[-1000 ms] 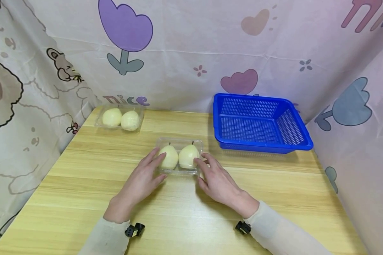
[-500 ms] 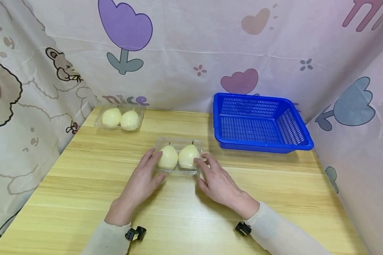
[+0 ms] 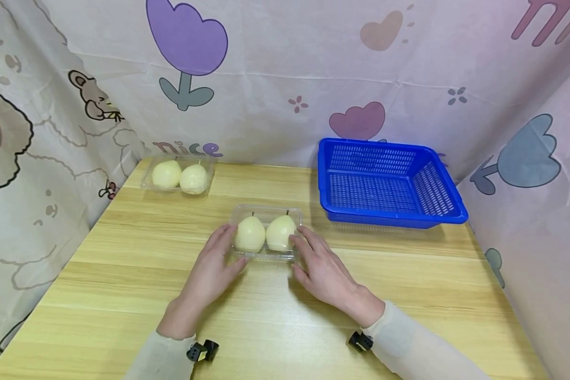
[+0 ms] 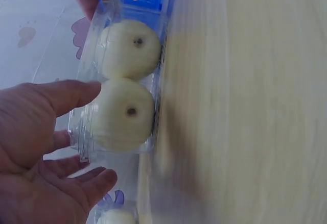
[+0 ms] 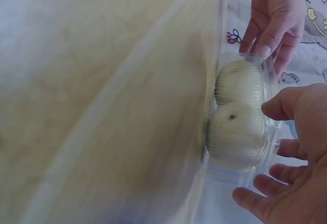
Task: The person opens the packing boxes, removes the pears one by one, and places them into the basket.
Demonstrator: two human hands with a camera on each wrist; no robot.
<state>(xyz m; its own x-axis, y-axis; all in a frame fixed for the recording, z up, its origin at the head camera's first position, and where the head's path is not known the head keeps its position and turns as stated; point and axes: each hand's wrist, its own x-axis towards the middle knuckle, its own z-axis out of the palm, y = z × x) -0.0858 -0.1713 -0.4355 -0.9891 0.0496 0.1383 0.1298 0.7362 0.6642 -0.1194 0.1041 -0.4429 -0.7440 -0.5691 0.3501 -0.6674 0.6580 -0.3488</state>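
Note:
A clear plastic clamshell box (image 3: 269,210) lies on the wooden table, with two pale yellow pears (image 3: 250,235) side by side inside. At its left end my left hand (image 3: 214,269) has the fingertips along the side and the thumb by the front edge. In the left wrist view that thumb (image 4: 76,92) is straight and the fingers are loosely spread. My right hand (image 3: 325,272) is at the opposite end, fingertips at the side and thumb low near the front corner. The right wrist view shows its thumb (image 5: 283,104) at the lid's edge, the other fingers spread apart.
Another clear box (image 3: 211,177) with two pears stands at the back left of the table (image 3: 266,327). A blue perforated plastic basket (image 3: 394,216) sits at the back right. Printed cloth (image 3: 266,53) hangs behind and along both sides.
My left fingers have drawn back from over the left pear to the box's left side. The right hand has shifted only slightly. The box has stayed in place.

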